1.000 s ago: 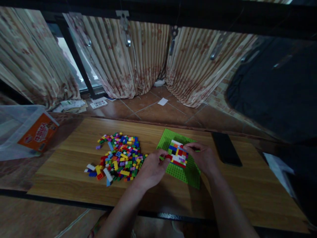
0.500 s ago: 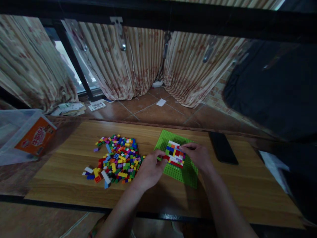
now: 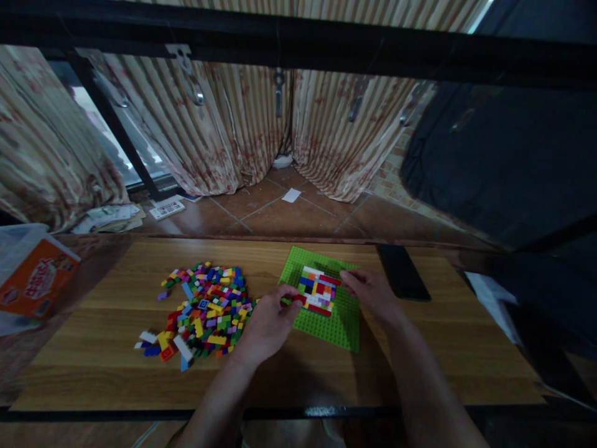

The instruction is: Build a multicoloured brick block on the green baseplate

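Note:
A green studded baseplate (image 3: 342,333) lies on the table, with a flat patchwork of toy building bricks (image 3: 321,289) in white, red, blue, yellow and orange on it. My left hand (image 3: 270,320) is at the patchwork's left edge, its thumb and forefinger closed around a small red brick (image 3: 301,299). My right hand (image 3: 370,292) hovers just off the upper right corner. Its thumb and forefinger are drawn together, and no brick shows between them. A long red brick (image 3: 329,280) sits along the patchwork's top right.
Left of the baseplate spreads a heap of loose bricks (image 3: 209,311) in many colours. A black phone (image 3: 403,274) lies to the right on the wooden table (image 3: 289,386). A clear tub with an orange label (image 3: 40,277) stands beyond the table's left end.
My right hand has drawn back a little from the patchwork, uncovering the long red brick at its top right. My left hand stays at the left edge. The whole view has shifted slightly.

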The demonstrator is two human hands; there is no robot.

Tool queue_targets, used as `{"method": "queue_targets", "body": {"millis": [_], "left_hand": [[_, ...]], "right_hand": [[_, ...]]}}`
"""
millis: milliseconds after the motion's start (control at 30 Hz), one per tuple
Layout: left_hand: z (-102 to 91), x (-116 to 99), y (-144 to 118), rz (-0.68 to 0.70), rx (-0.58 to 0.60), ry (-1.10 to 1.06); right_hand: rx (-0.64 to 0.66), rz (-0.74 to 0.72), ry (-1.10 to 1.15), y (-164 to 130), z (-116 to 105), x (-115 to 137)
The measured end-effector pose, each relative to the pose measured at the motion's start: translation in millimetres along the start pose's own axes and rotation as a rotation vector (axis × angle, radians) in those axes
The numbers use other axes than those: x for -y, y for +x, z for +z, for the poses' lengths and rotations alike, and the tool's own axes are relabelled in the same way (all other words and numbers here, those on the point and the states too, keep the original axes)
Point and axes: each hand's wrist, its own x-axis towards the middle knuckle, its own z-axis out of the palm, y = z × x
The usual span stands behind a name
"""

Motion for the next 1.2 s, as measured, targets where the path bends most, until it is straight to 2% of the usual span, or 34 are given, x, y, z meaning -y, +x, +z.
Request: {"method": "queue_targets", "body": {"millis": [167,233,333,433,767,1033,1200], "left_hand": [[6.1,-6,-1,-0.048,-0.050,0.087],[11.1,-9,-2,-0.049,-0.092,0.137],[19.4,-12,-4,0.033,-0.134,0.223],[25.4,-13,-6,0.105,-0.120,0.323],[27.3,-9,-8,0.139,-0.091,0.478],[25.2,-12,-9,0.129,-0.067,0.435],[24.6,-11,-9,0.138,-0.066,0.422]], "right_hand": [[0.084,-0.139,-0.062,-8,12,6],[0.060,-0.168,-0.114,-9,15,6],[0.022,-0.199,-0.176,-8,17,3],[0.030,-0.245,-0.226,-7,16,3],[0.009,-0.453,-0.424,-10,15,14],[-0.028,-0.342,-0.229,-9,14,5],[-0.042,-0.312,-0.232,-11,15,6]]}}
